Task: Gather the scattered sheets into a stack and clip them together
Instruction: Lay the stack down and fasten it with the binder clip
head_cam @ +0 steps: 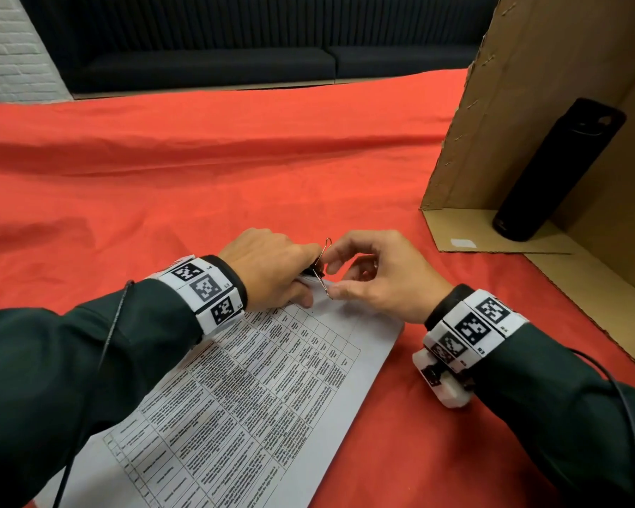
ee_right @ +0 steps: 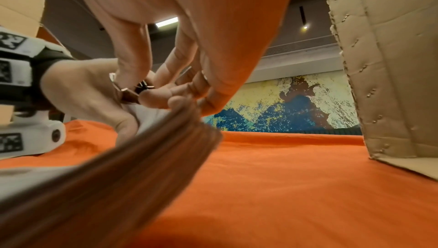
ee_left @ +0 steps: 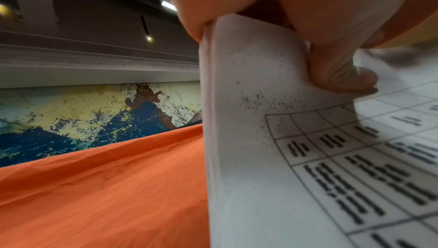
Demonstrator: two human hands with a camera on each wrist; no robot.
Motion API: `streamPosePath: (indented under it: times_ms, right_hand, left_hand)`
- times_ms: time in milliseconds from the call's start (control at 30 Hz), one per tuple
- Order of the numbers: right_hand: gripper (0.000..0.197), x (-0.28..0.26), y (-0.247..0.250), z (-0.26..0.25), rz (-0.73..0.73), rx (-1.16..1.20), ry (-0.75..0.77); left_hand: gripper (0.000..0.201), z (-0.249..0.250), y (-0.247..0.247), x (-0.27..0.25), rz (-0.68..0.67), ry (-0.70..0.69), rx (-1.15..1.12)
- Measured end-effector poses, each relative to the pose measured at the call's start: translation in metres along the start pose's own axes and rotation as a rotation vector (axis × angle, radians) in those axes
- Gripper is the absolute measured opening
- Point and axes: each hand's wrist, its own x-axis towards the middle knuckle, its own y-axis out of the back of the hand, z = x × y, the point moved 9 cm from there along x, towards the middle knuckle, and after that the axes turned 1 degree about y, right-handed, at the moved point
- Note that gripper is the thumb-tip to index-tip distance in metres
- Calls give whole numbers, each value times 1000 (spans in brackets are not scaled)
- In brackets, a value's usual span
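Sheets lie stacked; left hand pinches their twelve-o'clock corner to steady it while right hand grips the binder clip wire handles, apparently folding them.

Dark green sleeves, b/w marker wristbands, thin black cables

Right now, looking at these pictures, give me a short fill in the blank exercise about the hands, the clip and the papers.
1. The stack of sheets lies on a ____ cloth.
2. The binder clip sits at the stack's far ____.
3. The left hand and the right hand both work at the ____.
4. The black bottle stands inside a ____ box.

Missing words: red; corner; clip; cardboard
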Motion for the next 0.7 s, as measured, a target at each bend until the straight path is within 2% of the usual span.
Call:
streamPosePath:
  times_ms: [167,233,300,400,500,600,700]
  right_hand:
    - [57,5,-4,-17,135,-286,82]
    - [64,9,-7,-22,153,-306,107]
    - [58,13,-5,-23,155,-270,99]
    - [35,16,10,-16,183,-213,50]
    - [17,15,20,-5,155,-132,-6]
    - [18,10,37,7,123,-53,-60]
    - [23,3,70,21,281,-7,-111]
  left_hand:
    - [38,2,5,0,23,-22,51]
    - [38,2,7,-2,23,-23,53]
    - [42,1,7,-2,13,-19,46]
    - [55,-1,7,-3,15,-5,17]
    - [76,-2,8,-2,44,4,-21]
    - [101,-6,4,0,39,21,-83]
    - [107,-15,-2,1,30,71,-133]
